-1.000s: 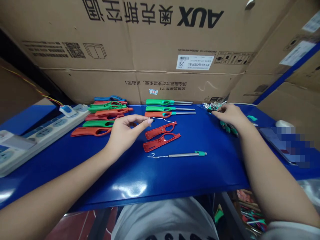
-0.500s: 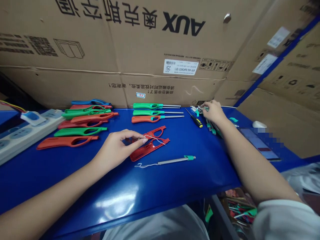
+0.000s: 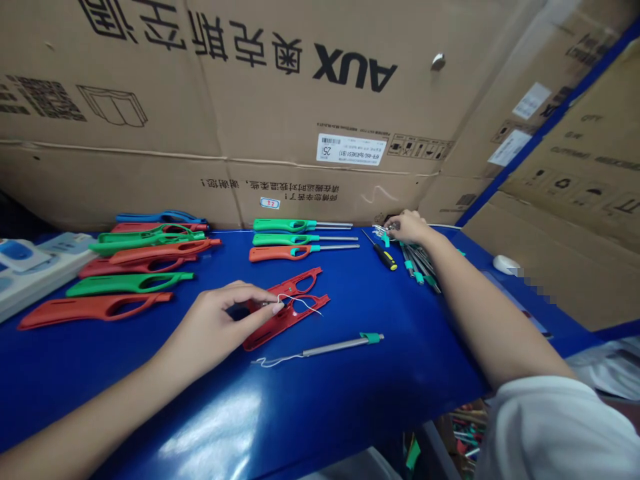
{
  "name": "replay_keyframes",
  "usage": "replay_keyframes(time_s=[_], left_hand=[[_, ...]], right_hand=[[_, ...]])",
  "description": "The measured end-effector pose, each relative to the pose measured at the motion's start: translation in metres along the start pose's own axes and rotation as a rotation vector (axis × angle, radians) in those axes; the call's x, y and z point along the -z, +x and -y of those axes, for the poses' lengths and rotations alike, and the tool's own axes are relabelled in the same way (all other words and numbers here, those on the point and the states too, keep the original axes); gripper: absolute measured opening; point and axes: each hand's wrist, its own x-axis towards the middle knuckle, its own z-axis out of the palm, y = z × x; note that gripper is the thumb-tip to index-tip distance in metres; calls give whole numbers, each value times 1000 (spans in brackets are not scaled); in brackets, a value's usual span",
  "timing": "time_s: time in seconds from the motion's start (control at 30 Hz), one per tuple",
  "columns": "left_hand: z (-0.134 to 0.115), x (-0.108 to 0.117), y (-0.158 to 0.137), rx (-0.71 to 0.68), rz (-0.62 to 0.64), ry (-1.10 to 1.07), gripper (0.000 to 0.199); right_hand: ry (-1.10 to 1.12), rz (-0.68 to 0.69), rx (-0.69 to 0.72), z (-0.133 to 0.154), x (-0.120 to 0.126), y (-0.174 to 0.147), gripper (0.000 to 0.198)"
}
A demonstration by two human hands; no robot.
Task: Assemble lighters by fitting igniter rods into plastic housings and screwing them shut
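Note:
My left hand (image 3: 220,317) pinches a small part with a thin white wire (image 3: 304,303) trailing from it; the fingertips mostly hide the part. Just beneath lie two red lighter shell halves (image 3: 300,315), side by side with their inner faces up. Nearer me rests a metal lighter tube (image 3: 336,346) with a green collar and a white wire at its left end. My right hand (image 3: 413,228) reaches to the back of the table, fingers curled down over a heap of small clear and green parts (image 3: 383,235). What its fingertips hold, if anything, cannot be seen.
Several coloured lighter shells (image 3: 135,283) lie stacked in a row at left, beside a white power strip (image 3: 50,267). Three long-nosed lighters (image 3: 285,239) lie at the back. A screwdriver (image 3: 385,255) and several metal tubes (image 3: 423,267) are near my right hand. Cardboard (image 3: 240,127) walls the back.
The camera view has shifted, so the table things sit lower and further left. My right hand stays at the heap of small parts. My left hand keeps its pinch on the wired part.

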Motion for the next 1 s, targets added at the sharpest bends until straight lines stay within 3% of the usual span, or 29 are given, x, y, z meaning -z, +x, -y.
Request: replay_keyframes(time_s=[0.17, 0.43, 0.67, 1.0], left_hand=[[0, 1, -1, -17, 7, 7, 30], [2, 1, -1, 8, 14, 7, 30], [0, 1, 0, -11, 15, -1, 32], [0, 2, -1, -29, 15, 17, 29]], right_hand=[[16, 1, -5, -7, 4, 1, 15], [-9, -72, -47, -17, 12, 2, 20], [-33, -12, 35, -4, 6, -3, 30], [-9, 92, 71, -4, 0, -5, 14]])
